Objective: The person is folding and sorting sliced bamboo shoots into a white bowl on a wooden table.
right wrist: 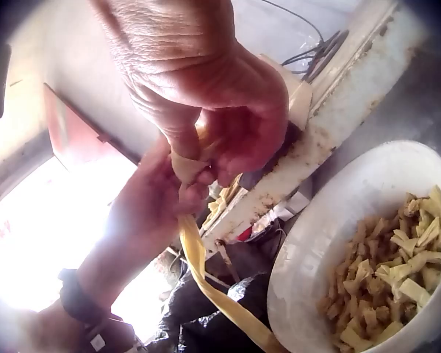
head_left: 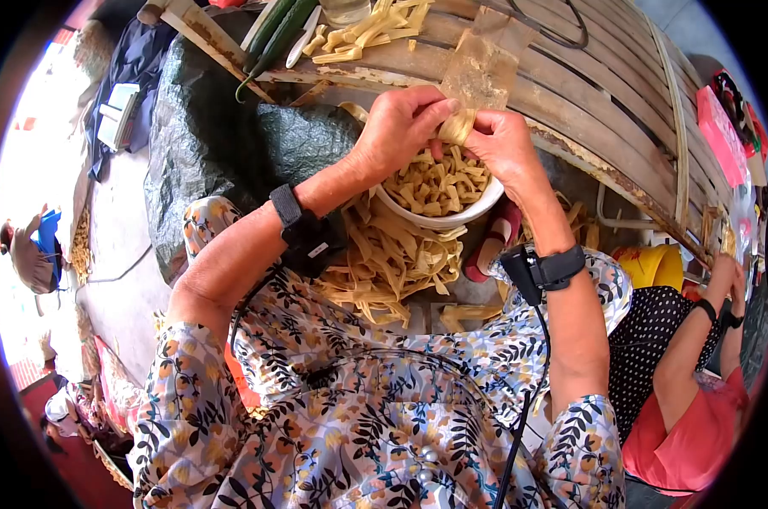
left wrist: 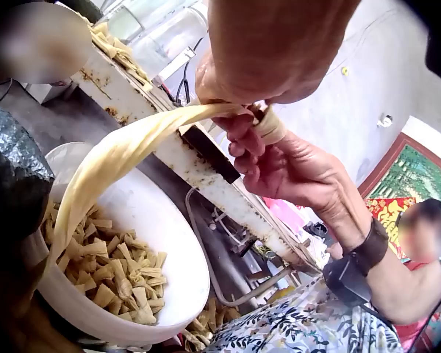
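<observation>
Both hands meet over a white bowl [head_left: 452, 222] and work a long, pale yellow tofu skin strip [head_left: 457, 127]. My left hand [head_left: 394, 131] pinches it between thumb and fingers. Close beside it, my right hand [head_left: 504, 146] grips the strip, which loops around its fingers [left wrist: 270, 126]. One long, twisted tail of the strip [left wrist: 121, 151] hangs from the hands past the bowl's side. Short tofu skin knots [head_left: 439, 182] fill the lower part of the bowl. Below the bowl, a heap of loose strips [head_left: 392, 263] lies by the lap.
A slatted bench [head_left: 588, 102] with a rusty edge stands just beyond the bowl. On it lie more yellow pieces [head_left: 375, 34] and green cucumbers [head_left: 278, 34]. Dark plastic sheeting [head_left: 197, 127] is at the left. Another person in red [head_left: 685, 424] sits at the right, near a yellow bucket [head_left: 651, 265].
</observation>
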Motion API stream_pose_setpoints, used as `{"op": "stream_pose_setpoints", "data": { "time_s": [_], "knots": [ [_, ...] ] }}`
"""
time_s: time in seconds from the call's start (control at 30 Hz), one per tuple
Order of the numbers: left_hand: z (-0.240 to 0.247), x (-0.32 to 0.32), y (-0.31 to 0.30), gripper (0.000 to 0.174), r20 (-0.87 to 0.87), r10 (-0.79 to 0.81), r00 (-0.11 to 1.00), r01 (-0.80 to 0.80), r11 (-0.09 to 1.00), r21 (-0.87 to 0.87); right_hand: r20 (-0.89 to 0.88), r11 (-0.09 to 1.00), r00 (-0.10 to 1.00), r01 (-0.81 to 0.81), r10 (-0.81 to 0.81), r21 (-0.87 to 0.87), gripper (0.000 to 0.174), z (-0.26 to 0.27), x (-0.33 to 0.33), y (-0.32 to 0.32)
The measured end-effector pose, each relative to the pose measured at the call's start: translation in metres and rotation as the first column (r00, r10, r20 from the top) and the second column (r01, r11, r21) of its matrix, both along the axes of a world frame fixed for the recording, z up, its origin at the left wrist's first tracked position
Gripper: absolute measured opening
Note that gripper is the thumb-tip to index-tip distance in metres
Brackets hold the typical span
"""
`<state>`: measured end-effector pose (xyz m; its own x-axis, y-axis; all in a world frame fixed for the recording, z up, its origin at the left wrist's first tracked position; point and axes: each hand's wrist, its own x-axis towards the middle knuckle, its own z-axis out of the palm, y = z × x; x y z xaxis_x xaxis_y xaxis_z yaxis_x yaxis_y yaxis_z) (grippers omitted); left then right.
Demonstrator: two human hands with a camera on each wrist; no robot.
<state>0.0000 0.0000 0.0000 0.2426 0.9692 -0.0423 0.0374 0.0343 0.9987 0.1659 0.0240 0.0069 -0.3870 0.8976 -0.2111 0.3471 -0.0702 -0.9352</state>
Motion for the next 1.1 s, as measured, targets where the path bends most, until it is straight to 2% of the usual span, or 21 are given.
{"op": "stream_pose_setpoints", "data": {
  "time_s": [0.07,0.1,0.17,0.2,0.3,0.33,0.43,0.47,0.57,0.6,0.8,0.9,1.0,1.1],
  "knots": [
    [0.010,0.002,-0.004,0.037,-0.133,-0.009,0.991,0.021,0.996,0.089,-0.111,1.000,0.993,0.027,-0.026,0.006,0.009,-0.004,-0.002,-0.001],
    [0.005,0.004,-0.005,0.035,-0.239,0.055,0.969,-0.017,0.987,0.157,-0.027,0.987,0.998,0.058,-0.054,0.151,0.008,-0.008,-0.004,-0.004],
    [-0.012,0.013,-0.001,0.031,-0.382,0.205,0.901,-0.076,0.942,0.326,0.165,0.886,0.974,0.061,-0.153,0.459,0.006,-0.012,-0.003,-0.003],
    [-0.013,0.014,-0.002,0.027,-0.403,0.211,0.891,-0.072,0.940,0.332,0.137,0.784,0.966,0.090,-0.219,0.615,0.007,-0.018,-0.008,-0.006],
    [-0.010,0.009,-0.002,0.024,-0.275,0.129,0.953,-0.115,0.991,0.065,0.071,0.681,0.979,0.081,-0.191,0.728,0.005,-0.019,-0.011,-0.008],
    [-0.006,0.011,-0.002,0.021,-0.107,0.140,0.984,-0.149,0.986,-0.078,-0.014,0.685,0.990,0.108,-0.142,0.720,0.005,-0.021,-0.008,-0.005],
    [-0.007,0.009,0.003,0.018,0.250,0.185,0.950,-0.096,0.940,-0.329,-0.373,0.914,0.921,0.243,-0.112,0.325,0.005,-0.001,-0.001,0.000],
    [-0.007,0.001,0.001,0.021,0.457,0.061,0.888,0.122,0.925,-0.360,-0.420,0.919,0.892,0.297,-0.169,0.260,0.008,0.002,0.006,0.007],
    [0.003,0.006,0.001,0.028,0.427,0.017,0.904,0.161,0.912,-0.377,-0.573,0.916,0.737,0.396,-0.358,-0.063,0.009,0.004,0.025,0.022],
    [0.000,0.004,0.003,0.031,0.375,-0.049,0.926,0.183,0.927,-0.329,-0.577,0.910,0.722,0.403,-0.381,-0.096,0.011,0.003,0.027,0.023],
    [-0.011,-0.009,0.005,0.026,0.403,-0.177,0.898,0.329,0.877,-0.349,-0.392,0.957,0.874,0.238,-0.286,-0.168,0.012,0.011,0.025,0.014],
    [-0.012,-0.007,0.003,0.026,0.343,-0.142,0.928,0.263,0.905,-0.335,-0.328,0.960,0.905,0.232,-0.272,-0.157,0.015,0.008,0.025,0.013],
    [-0.007,-0.005,0.002,0.025,0.209,-0.143,0.967,0.203,0.932,-0.300,-0.237,0.960,0.949,0.243,-0.206,0.141,0.014,-0.001,0.027,0.016],
    [-0.002,-0.006,0.005,0.027,0.220,-0.191,0.957,0.253,0.920,-0.298,-0.374,0.924,0.878,0.365,-0.299,0.117,0.016,0.000,0.024,0.019]
  ]
}}
